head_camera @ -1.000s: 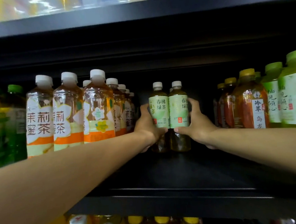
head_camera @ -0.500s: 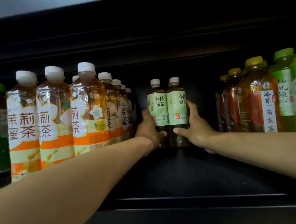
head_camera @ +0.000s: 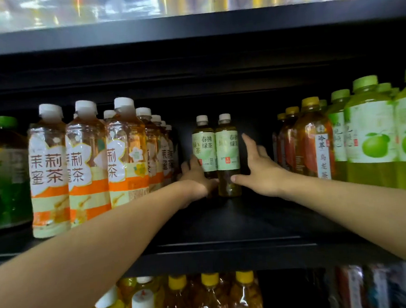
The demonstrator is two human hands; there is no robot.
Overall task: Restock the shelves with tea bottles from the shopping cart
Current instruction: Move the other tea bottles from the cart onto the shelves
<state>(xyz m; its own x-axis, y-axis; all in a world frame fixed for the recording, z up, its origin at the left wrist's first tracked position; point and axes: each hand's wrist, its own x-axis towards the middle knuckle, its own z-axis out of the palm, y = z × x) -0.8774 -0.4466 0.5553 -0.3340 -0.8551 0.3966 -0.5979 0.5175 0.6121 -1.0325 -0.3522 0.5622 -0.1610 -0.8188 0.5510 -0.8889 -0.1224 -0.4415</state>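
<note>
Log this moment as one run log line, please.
stage: placing on shelf | left hand grips left green tea bottle | right hand fingers spread beside right green tea bottle | both upright

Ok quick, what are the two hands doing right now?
Left hand: gripping the left green tea bottle.
Right hand: open, fingers straight beside the right green tea bottle.

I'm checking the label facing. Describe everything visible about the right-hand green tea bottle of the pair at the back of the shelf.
The right green tea bottle is clear plastic with a white cap, pale green label facing forward and yellow-green tea below. It stands upright deep on the black shelf, against its twin. The right hand is spread around it, thumb at its lower front.
</note>
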